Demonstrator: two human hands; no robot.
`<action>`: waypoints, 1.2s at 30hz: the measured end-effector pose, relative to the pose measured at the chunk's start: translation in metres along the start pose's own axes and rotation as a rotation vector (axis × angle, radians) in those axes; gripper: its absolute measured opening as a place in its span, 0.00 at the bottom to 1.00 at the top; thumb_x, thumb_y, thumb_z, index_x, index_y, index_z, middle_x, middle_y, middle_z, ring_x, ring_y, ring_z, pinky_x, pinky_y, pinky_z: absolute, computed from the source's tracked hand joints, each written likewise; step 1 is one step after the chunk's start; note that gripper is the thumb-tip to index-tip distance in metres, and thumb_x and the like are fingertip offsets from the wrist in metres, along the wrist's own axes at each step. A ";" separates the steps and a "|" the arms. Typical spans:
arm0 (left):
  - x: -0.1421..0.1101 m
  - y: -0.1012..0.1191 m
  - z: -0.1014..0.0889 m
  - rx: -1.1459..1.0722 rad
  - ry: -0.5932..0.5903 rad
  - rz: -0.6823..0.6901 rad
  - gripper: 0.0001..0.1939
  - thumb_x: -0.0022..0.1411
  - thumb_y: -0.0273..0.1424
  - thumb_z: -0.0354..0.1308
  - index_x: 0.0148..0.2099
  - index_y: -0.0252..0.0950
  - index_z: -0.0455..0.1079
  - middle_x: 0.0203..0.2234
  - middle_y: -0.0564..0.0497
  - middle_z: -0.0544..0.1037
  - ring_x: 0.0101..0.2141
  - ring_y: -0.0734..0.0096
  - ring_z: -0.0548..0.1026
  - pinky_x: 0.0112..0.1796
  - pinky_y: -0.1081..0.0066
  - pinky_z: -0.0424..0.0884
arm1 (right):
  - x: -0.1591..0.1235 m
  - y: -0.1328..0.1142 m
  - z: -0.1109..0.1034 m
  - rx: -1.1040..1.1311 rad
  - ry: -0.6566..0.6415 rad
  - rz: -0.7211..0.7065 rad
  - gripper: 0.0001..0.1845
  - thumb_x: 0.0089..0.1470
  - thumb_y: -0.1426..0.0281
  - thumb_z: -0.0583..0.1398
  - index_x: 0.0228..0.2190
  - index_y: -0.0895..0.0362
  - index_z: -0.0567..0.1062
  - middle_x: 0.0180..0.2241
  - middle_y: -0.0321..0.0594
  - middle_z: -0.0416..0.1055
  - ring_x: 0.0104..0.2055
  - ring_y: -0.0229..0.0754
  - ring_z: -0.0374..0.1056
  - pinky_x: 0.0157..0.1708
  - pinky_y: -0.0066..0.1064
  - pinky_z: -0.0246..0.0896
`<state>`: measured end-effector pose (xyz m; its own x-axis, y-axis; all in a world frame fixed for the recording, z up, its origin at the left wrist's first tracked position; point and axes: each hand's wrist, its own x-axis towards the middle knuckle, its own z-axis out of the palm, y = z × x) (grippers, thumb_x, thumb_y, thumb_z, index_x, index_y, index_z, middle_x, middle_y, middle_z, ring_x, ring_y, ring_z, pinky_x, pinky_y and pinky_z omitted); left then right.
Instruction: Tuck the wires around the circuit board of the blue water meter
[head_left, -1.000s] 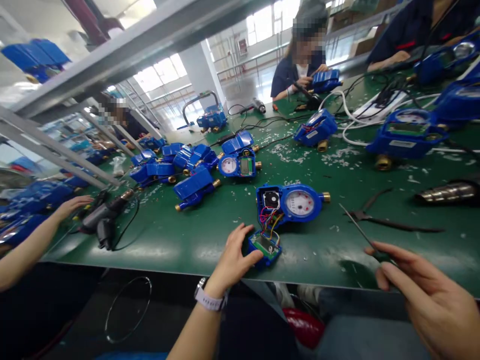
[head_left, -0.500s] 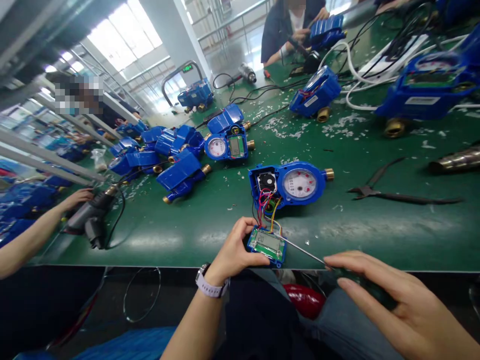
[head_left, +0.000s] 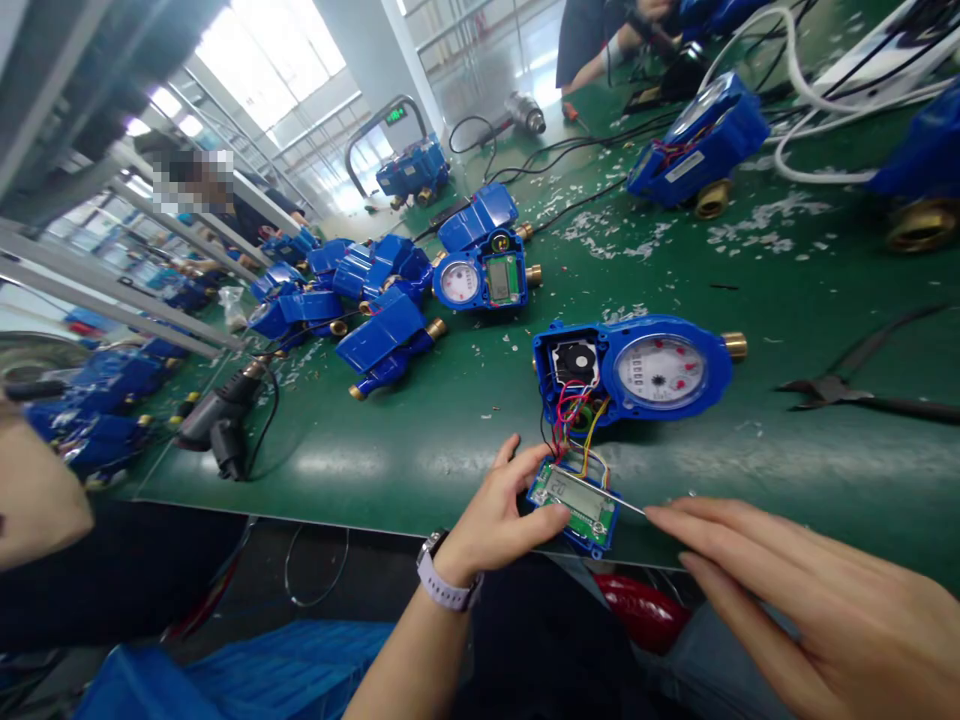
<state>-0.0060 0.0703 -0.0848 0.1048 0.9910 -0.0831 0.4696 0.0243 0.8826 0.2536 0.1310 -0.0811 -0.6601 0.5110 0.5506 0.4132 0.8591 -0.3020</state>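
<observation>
Two hands on one opened meter module

Two hands work at the near edge of the green counter (head_left: 420, 450). My left hand (head_left: 501, 512) pinches the small blue display module with its green circuit board (head_left: 576, 503), fingers curled on its left side, wrist bent up from below. Coloured wires (head_left: 574, 415) run from it into the open housing of the blue water meter with the round white dial (head_left: 637, 365), which holds a white and black part. My right hand (head_left: 795, 600) reaches in flat, fingers long, closed on a thin metal tool (head_left: 611, 498) whose tip rests on the board. Its handle is hidden under my fingers; black pliers (head_left: 832, 385) run out of view at right.
</observation>
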 end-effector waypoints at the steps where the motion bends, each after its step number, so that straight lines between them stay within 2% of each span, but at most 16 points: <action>1: -0.001 0.001 0.000 0.004 -0.002 -0.018 0.31 0.64 0.43 0.56 0.64 0.32 0.59 0.59 0.49 0.66 0.63 0.63 0.60 0.66 0.64 0.30 | 0.001 0.000 0.000 -0.006 -0.017 -0.002 0.17 0.65 0.63 0.49 0.50 0.49 0.71 0.49 0.25 0.69 0.47 0.27 0.65 0.43 0.26 0.58; 3: -0.002 0.002 -0.002 -0.009 0.036 -0.082 0.32 0.63 0.42 0.56 0.65 0.34 0.58 0.62 0.49 0.63 0.65 0.61 0.55 0.66 0.59 0.36 | 0.003 0.000 -0.001 -0.022 -0.073 -0.003 0.17 0.65 0.69 0.49 0.52 0.50 0.70 0.51 0.26 0.67 0.48 0.28 0.63 0.45 0.26 0.56; 5: -0.003 0.003 -0.005 -0.008 0.099 -0.146 0.30 0.62 0.40 0.57 0.63 0.35 0.59 0.57 0.49 0.69 0.61 0.61 0.63 0.66 0.57 0.39 | 0.008 0.000 -0.002 -0.049 -0.128 -0.010 0.18 0.65 0.73 0.49 0.53 0.52 0.68 0.52 0.28 0.66 0.49 0.29 0.61 0.48 0.27 0.54; 7: -0.004 0.005 -0.009 0.060 0.140 -0.178 0.26 0.61 0.39 0.59 0.59 0.35 0.63 0.46 0.52 0.76 0.50 0.67 0.73 0.66 0.59 0.37 | 0.016 -0.001 -0.004 -0.050 -0.126 -0.042 0.18 0.65 0.74 0.49 0.53 0.54 0.68 0.52 0.31 0.66 0.49 0.32 0.61 0.48 0.28 0.53; 8: -0.005 0.005 -0.012 0.119 0.141 -0.183 0.25 0.62 0.40 0.58 0.59 0.36 0.65 0.43 0.53 0.77 0.46 0.69 0.75 0.66 0.60 0.36 | 0.021 -0.002 -0.005 -0.048 -0.115 -0.061 0.17 0.65 0.74 0.49 0.52 0.55 0.68 0.51 0.32 0.67 0.49 0.33 0.61 0.48 0.29 0.54; 11: -0.007 0.007 -0.018 0.290 0.126 -0.178 0.23 0.67 0.41 0.52 0.61 0.42 0.66 0.44 0.53 0.76 0.46 0.71 0.73 0.65 0.59 0.39 | 0.038 -0.004 -0.007 -0.090 -0.071 -0.113 0.14 0.66 0.74 0.48 0.48 0.58 0.68 0.46 0.36 0.69 0.45 0.35 0.61 0.45 0.30 0.54; 13: -0.007 0.009 -0.017 0.356 0.135 -0.169 0.22 0.69 0.38 0.46 0.62 0.43 0.65 0.43 0.53 0.76 0.47 0.71 0.72 0.64 0.56 0.41 | 0.047 -0.006 -0.009 -0.136 -0.064 -0.127 0.12 0.65 0.75 0.47 0.45 0.58 0.68 0.43 0.37 0.69 0.42 0.37 0.61 0.41 0.30 0.53; 15: -0.006 0.012 -0.010 0.402 0.162 -0.149 0.22 0.71 0.35 0.40 0.61 0.42 0.65 0.41 0.52 0.75 0.45 0.70 0.72 0.62 0.52 0.44 | 0.052 -0.007 -0.009 -0.160 -0.071 -0.128 0.12 0.63 0.77 0.48 0.44 0.57 0.68 0.41 0.36 0.70 0.40 0.38 0.60 0.40 0.30 0.52; 17: -0.004 0.013 0.001 0.446 0.201 -0.122 0.21 0.71 0.36 0.39 0.59 0.39 0.65 0.42 0.51 0.74 0.46 0.67 0.71 0.61 0.48 0.45 | 0.053 -0.008 -0.010 -0.187 -0.071 -0.139 0.13 0.60 0.79 0.48 0.42 0.57 0.68 0.39 0.36 0.70 0.38 0.39 0.61 0.38 0.30 0.51; 19: -0.002 0.012 0.012 0.489 0.253 -0.097 0.23 0.68 0.46 0.47 0.57 0.37 0.63 0.45 0.50 0.74 0.48 0.63 0.71 0.60 0.45 0.45 | 0.052 -0.009 -0.010 -0.226 -0.080 -0.144 0.14 0.58 0.79 0.48 0.42 0.58 0.69 0.37 0.38 0.71 0.36 0.39 0.62 0.37 0.30 0.53; 21: 0.000 0.011 0.021 0.528 0.305 -0.083 0.39 0.53 0.58 0.61 0.57 0.36 0.60 0.48 0.49 0.72 0.50 0.57 0.70 0.59 0.42 0.45 | 0.050 -0.011 -0.011 -0.269 -0.099 -0.119 0.14 0.59 0.76 0.49 0.42 0.59 0.71 0.35 0.42 0.71 0.35 0.38 0.64 0.36 0.29 0.56; 23: 0.002 0.011 0.025 0.553 0.325 -0.088 0.50 0.40 0.61 0.67 0.57 0.35 0.58 0.49 0.48 0.72 0.51 0.53 0.70 0.58 0.41 0.46 | 0.046 -0.012 -0.011 -0.296 -0.136 -0.082 0.16 0.59 0.70 0.51 0.45 0.60 0.73 0.34 0.46 0.71 0.35 0.38 0.66 0.35 0.28 0.59; 27: 0.002 0.017 0.021 0.549 0.267 -0.129 0.46 0.42 0.57 0.69 0.56 0.36 0.59 0.48 0.48 0.72 0.51 0.53 0.69 0.57 0.40 0.48 | 0.038 -0.011 -0.014 -0.328 -0.183 -0.066 0.19 0.59 0.65 0.52 0.47 0.60 0.73 0.34 0.48 0.71 0.36 0.39 0.66 0.36 0.28 0.62; 32: 0.000 0.025 0.018 0.562 0.178 -0.134 0.51 0.37 0.57 0.71 0.57 0.36 0.57 0.49 0.46 0.72 0.51 0.51 0.69 0.57 0.39 0.48 | 0.040 -0.010 -0.018 -0.372 -0.216 -0.064 0.19 0.59 0.65 0.53 0.48 0.60 0.73 0.35 0.49 0.70 0.36 0.40 0.66 0.35 0.29 0.61; 34: 0.000 0.027 0.019 0.570 0.169 -0.151 0.48 0.41 0.54 0.71 0.57 0.36 0.57 0.49 0.46 0.72 0.51 0.52 0.69 0.57 0.40 0.49 | 0.045 -0.010 -0.021 -0.392 -0.228 -0.075 0.18 0.58 0.66 0.54 0.47 0.60 0.73 0.36 0.48 0.70 0.36 0.40 0.66 0.35 0.30 0.60; 36: -0.001 0.031 0.019 0.560 0.152 -0.154 0.45 0.44 0.49 0.71 0.57 0.35 0.56 0.48 0.45 0.73 0.50 0.53 0.70 0.56 0.44 0.55 | 0.049 -0.010 -0.023 -0.398 -0.236 -0.118 0.15 0.58 0.70 0.54 0.46 0.60 0.73 0.38 0.47 0.70 0.35 0.39 0.64 0.35 0.32 0.58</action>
<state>0.0252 0.0673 -0.0661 -0.1085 0.9903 -0.0866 0.8642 0.1370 0.4842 0.2318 0.1463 -0.0328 -0.8224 0.4426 0.3574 0.5045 0.8577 0.0988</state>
